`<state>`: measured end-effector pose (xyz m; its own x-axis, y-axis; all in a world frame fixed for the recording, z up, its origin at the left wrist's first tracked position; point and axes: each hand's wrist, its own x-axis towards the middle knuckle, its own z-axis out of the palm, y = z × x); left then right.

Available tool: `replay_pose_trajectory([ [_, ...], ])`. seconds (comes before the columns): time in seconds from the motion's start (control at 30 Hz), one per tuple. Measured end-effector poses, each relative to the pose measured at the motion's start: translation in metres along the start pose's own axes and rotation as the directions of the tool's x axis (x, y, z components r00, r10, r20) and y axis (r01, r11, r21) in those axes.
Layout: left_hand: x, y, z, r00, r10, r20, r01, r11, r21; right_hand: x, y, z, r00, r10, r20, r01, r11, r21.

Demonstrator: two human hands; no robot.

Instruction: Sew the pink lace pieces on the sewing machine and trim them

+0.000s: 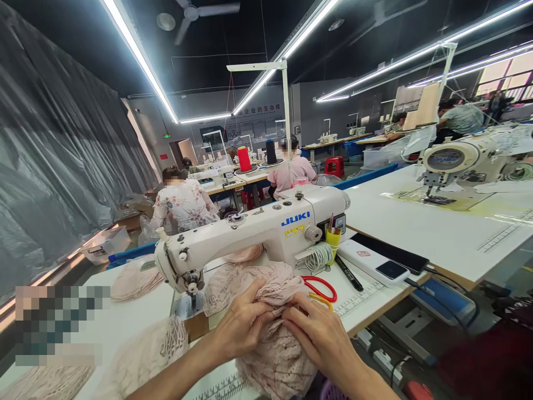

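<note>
Both my hands grip a bunched pale pink lace fabric (278, 355) in front of the sewing machine. My left hand (244, 319) pinches its upper left side, fingers closed on the cloth. On the right side, my right hand (312, 325) has its thumb and fingers pressed into the folds. Part of the fabric lies on the machine bed and part hangs over the table's front edge. The white sewing machine (250, 233) stands just behind, its needle area (194, 297) left of my hands. Red-handled scissors (320, 288) lie beside the fabric, partly hidden.
Pale lace pieces (137, 280) lie in stacks on the left of the table. To the right are a black marker (348, 273), a yellow pen cup (333, 241), a coiled cord (318, 256) and a phone (392, 270). Another sewing machine (466, 158) stands right; people sit ahead.
</note>
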<state>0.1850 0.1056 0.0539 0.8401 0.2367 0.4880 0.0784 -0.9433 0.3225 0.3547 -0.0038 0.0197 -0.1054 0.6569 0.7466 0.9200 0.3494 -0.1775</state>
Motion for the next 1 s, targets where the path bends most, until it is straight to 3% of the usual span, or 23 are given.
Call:
replay_pose_trajectory([
  [0.23, -0.004, 0.005, -0.003, 1.000, 0.024, 0.002, -0.024, 0.999, 0.044, 0.001, -0.001, 0.003, 0.998, 0.050, 0.025, -0.051, 0.998, 0.041],
  [0.5, -0.008, -0.002, 0.015, 0.991, 0.077, -0.110, -0.061, 0.988, 0.140, -0.002, 0.002, -0.001, 0.997, 0.064, 0.038, -0.067, 0.993, 0.097],
  [0.6, -0.007, -0.002, 0.014, 0.989, 0.095, -0.117, -0.081, 0.989, 0.122, -0.011, 0.005, -0.006, 1.000, 0.006, 0.015, -0.007, 0.995, 0.100],
  [0.73, -0.005, 0.000, 0.012, 0.988, 0.107, -0.110, -0.097, 0.991, 0.098, -0.019, 0.006, -0.010, 0.995, -0.098, -0.012, 0.098, 0.995, -0.017],
  [1.0, -0.003, 0.002, 0.010, 0.990, 0.076, -0.115, -0.069, 0.995, 0.068, -0.008, -0.001, -0.011, 0.975, -0.221, 0.006, 0.219, 0.963, -0.158],
])
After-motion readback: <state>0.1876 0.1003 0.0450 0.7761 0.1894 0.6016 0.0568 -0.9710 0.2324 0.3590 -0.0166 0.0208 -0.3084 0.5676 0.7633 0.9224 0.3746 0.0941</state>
